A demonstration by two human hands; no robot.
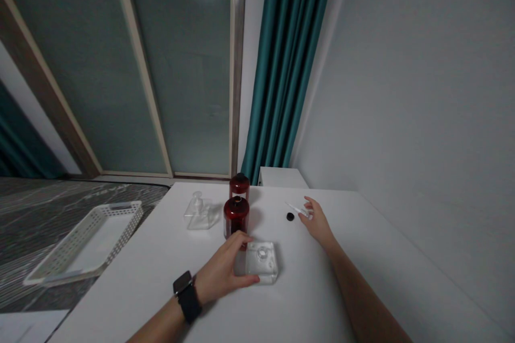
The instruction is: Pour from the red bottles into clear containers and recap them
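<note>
My left hand [225, 267], with a dark watch [187, 295] on its wrist, grips a clear square bottle [261, 260] standing on the white table. Thumb and fingers lie along opposite sides of it, and its round neck shows no top. Farther right, my right hand [316, 223] has its thumb and fingers closed around a clear pump top with a thin tube [298, 209], low over the table; its far end is partly hidden. Beside that hand lies a small round black cap [290, 217]. Just past my left fingers stands a dark red bottle [236, 217].
Behind it is a second dark red bottle [240, 185] with a black top. Another clear square bottle [199, 213] with its stopper stands at the table's [161, 257] left. A white perforated basket [132, 225] rests on the floor. The wall [422, 144] runs along the right.
</note>
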